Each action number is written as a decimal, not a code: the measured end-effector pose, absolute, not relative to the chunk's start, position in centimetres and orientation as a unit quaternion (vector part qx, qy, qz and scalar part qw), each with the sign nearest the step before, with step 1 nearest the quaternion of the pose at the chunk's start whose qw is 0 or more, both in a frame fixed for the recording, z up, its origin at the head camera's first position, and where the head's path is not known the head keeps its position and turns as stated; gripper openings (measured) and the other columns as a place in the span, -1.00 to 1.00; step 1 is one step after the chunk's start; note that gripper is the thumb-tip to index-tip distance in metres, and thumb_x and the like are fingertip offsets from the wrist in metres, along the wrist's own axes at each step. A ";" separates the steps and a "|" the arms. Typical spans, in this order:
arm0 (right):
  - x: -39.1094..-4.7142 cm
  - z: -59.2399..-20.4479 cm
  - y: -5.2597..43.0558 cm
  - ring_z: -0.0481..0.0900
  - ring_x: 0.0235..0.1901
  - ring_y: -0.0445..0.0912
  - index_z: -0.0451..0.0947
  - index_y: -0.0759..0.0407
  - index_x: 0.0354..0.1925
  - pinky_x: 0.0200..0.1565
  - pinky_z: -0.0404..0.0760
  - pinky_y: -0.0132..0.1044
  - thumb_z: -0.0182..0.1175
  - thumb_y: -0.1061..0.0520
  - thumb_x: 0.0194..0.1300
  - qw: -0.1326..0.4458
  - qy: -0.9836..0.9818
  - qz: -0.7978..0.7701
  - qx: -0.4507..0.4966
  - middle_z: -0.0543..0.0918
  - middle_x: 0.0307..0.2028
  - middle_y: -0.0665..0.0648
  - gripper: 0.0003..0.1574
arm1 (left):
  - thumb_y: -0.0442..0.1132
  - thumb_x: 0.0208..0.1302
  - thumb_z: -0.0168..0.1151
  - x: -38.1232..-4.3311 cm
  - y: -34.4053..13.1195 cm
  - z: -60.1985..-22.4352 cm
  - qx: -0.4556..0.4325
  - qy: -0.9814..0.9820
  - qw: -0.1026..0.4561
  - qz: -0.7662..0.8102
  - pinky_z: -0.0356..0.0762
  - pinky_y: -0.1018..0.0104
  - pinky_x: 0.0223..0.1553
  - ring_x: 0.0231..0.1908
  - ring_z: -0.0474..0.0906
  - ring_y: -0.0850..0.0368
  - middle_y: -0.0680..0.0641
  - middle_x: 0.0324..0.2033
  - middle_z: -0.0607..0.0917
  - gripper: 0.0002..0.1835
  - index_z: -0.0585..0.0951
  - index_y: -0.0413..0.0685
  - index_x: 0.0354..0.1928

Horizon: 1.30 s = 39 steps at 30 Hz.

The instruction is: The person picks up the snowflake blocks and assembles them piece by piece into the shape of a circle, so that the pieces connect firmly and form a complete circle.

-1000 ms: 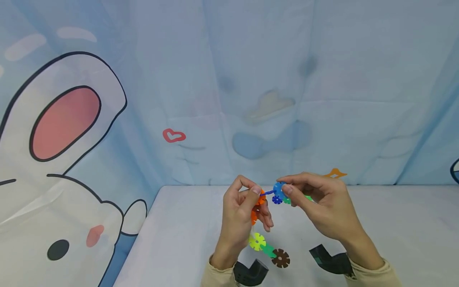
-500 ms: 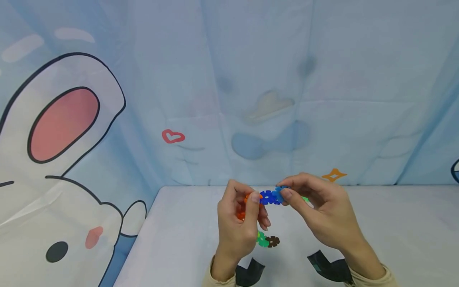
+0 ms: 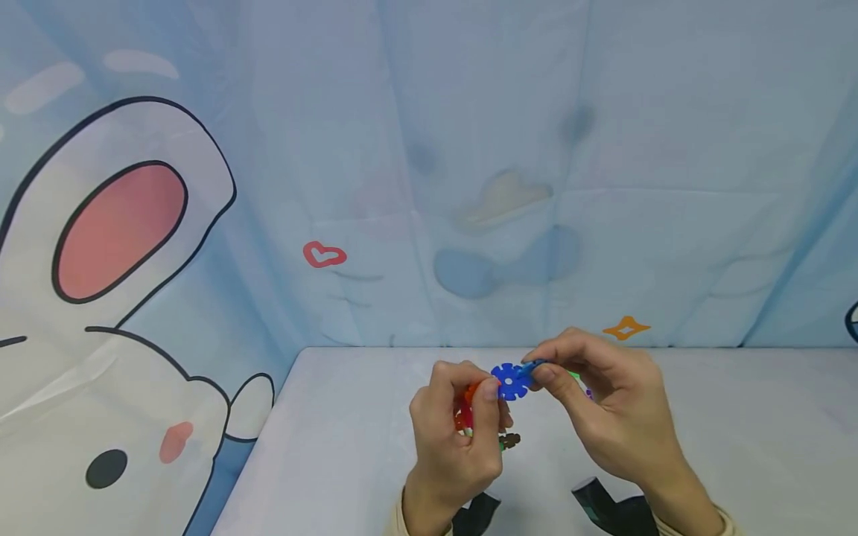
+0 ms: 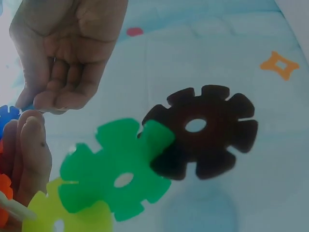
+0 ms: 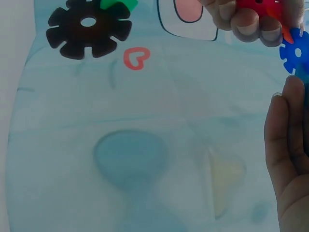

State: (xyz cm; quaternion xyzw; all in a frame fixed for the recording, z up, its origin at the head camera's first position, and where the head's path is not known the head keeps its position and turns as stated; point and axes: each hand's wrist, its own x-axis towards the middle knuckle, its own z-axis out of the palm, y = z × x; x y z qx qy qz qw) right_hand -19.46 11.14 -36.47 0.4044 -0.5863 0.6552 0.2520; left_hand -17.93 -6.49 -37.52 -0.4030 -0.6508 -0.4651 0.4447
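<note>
A: What's biggest?
B: A pale blue curtain (image 3: pixel 429 149), with a large rabbit (image 3: pixel 141 402) printed at its left. Below it, a white table (image 3: pixel 322 439).
A: And the hands?
B: Both are raised over the table. The right hand (image 3: pixel 610 409) pinches a light blue disc (image 3: pixel 534 368) between thumb and forefinger. The left hand (image 3: pixel 452 432) pinches an orange disc (image 3: pixel 471 391) the same way, with a red disc (image 5: pixel 260 6) by its fingers.
A: Black mounts (image 3: pixel 613 510) at the wrists?
B: One on each.
A: Where's the dark blue disc (image 3: pixel 511 381)?
B: Between the hands. Its left edge is at the left thumb, its right edge meets the tilted light blue disc. Whether those two are slotted together, I can't tell.
A: The others?
B: In the left wrist view, yellow (image 4: pixel 72 217), green (image 4: pixel 108 157) and brown (image 4: pixel 217 123) discs run outward in a row from the left fingers, each overlapping the next.
</note>
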 end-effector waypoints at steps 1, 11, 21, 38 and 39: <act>-19.4 -36.4 11.1 0.74 -0.33 -0.16 0.69 0.41 -0.15 -0.13 0.79 -0.45 0.27 0.66 0.22 0.251 -0.586 0.657 0.403 0.79 -0.26 0.14 -0.69 | -0.55 0.47 0.11 -17.9 -6.4 -37.5 -0.399 -0.651 0.437 -0.475 0.61 0.68 -0.50 -0.70 0.61 0.22 -0.16 -0.62 0.62 -0.92 0.40 -0.41 -0.21; -20.0 -36.8 11.1 0.76 -0.37 -0.21 0.76 0.10 -0.01 -0.22 0.75 -0.48 0.32 0.45 0.37 0.226 -0.731 0.572 0.297 0.80 -0.31 0.00 -0.65 | -0.30 0.69 -0.26 -17.9 -6.5 -37.7 -0.216 -0.706 0.135 -0.661 0.81 0.26 -0.43 -0.56 0.74 -0.02 -0.38 -0.47 0.72 -0.77 0.41 -0.25 -0.01; -24.4 -39.8 14.4 0.81 -0.32 -0.13 0.70 0.11 0.21 -0.26 0.75 -0.41 0.34 0.11 0.50 0.198 -0.855 0.418 0.234 0.84 -0.23 0.05 -0.63 | -0.28 0.52 -0.37 -19.4 -6.8 -38.6 -0.070 -0.595 -0.001 -0.801 0.65 0.43 -0.61 -0.75 0.59 0.25 0.02 -0.53 0.73 -0.46 0.57 -0.32 0.23; -30.2 -50.8 15.7 0.41 0.26 0.59 0.55 0.23 0.39 0.20 0.51 0.55 0.47 0.03 0.32 0.012 -0.960 0.224 0.166 0.48 0.32 0.58 -0.26 | -0.08 0.71 -0.18 -20.3 -7.5 -39.1 -0.103 -0.573 -0.047 -0.812 0.63 0.49 -0.59 -0.72 0.60 0.26 0.04 -0.50 0.64 -0.72 0.41 -0.09 -0.13; -30.1 -51.0 15.3 0.37 0.30 0.60 0.56 0.21 0.39 0.22 0.49 0.56 0.47 0.05 0.32 0.008 -0.962 0.215 0.168 0.46 0.37 0.56 -0.27 | -0.08 0.72 -0.16 -20.3 -7.5 -39.1 -0.108 -0.574 -0.051 -0.810 0.63 0.49 -0.58 -0.72 0.61 0.27 0.05 -0.50 0.64 -0.73 0.41 -0.08 -0.14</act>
